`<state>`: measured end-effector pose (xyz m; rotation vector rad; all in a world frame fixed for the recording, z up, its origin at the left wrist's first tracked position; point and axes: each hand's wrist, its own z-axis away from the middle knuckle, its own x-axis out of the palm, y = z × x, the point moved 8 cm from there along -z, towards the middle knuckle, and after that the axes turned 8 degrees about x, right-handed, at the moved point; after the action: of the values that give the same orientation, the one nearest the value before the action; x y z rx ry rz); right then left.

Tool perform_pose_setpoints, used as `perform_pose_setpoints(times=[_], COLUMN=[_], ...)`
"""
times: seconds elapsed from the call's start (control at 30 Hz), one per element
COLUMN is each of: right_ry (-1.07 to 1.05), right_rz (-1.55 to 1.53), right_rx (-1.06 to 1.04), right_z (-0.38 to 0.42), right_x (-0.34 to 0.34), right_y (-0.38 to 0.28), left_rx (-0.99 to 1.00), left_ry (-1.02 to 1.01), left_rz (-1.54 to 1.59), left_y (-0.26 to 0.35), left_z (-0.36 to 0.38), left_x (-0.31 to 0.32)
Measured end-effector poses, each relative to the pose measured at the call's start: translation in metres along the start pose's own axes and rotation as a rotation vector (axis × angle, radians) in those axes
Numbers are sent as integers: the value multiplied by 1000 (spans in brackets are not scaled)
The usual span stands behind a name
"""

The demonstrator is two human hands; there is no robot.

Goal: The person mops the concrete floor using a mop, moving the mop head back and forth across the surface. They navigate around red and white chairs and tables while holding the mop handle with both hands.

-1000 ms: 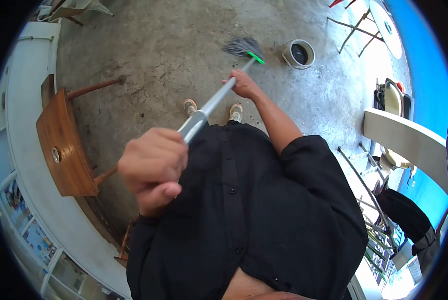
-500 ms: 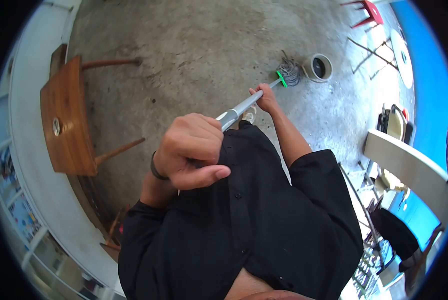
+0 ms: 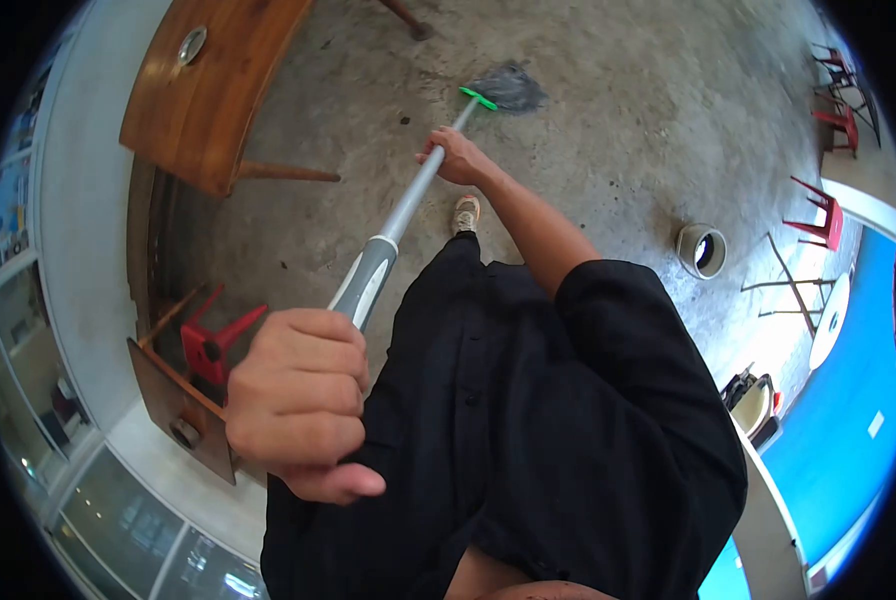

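My left hand (image 3: 303,400) is closed around the top end of a mop (image 3: 400,215) with a grey and white handle, its thumb sticking out towards my body. Farther down the pole, my right hand (image 3: 458,158) wraps round the silver shaft, arm stretched forward. Beyond it, a green clamp (image 3: 478,98) holds the mop head's grey strings (image 3: 513,88), which are blurred and spread on the concrete floor (image 3: 588,150). One of my shoes (image 3: 465,214) shows below the right hand.
A wooden table (image 3: 203,90) stands at upper left, its legs reaching towards the mop. A pale bucket (image 3: 701,250) with dark contents sits to the right. A red stool (image 3: 218,340) and wooden furniture (image 3: 183,410) are at lower left; another red stool (image 3: 818,215) stands far right.
My view and body have turned left, so the table and bucket appear shifted. The mop head has swung away from beside the bucket to floor nearer the table. Both hands keep their hold.
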<state>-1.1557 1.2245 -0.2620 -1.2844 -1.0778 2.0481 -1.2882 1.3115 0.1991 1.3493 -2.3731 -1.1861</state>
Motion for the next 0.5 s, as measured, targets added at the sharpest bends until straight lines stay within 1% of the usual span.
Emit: perform_pose_setpoints(times=[0.07,0.13,0.23,0.27,0.3,0.4,0.5], right_ry=[-65,-111,-126,-118,-61,-20,67], right_rz=[-19,-15,47,58,81,133,135], right_rx=[-89,-163,-145,-133,-141,-55,35], right_z=[-3,0,24,33,45,86,149], right_x=[27,47,53,50,40,6,-38], right_y=[-25,-41,-41,-36,-31,6,42], left_rx=[-17,-26,-19,-24,-30,-54,-51], left_ry=[-17,25,93,96,94,81,-9], left_rz=[-61,-30,36,54,84,158,263], left_y=[15,25,37,40,43,39,34], left_z=[7,14,26,29,30,24,10], left_x=[2,4,12,17,25,58,105])
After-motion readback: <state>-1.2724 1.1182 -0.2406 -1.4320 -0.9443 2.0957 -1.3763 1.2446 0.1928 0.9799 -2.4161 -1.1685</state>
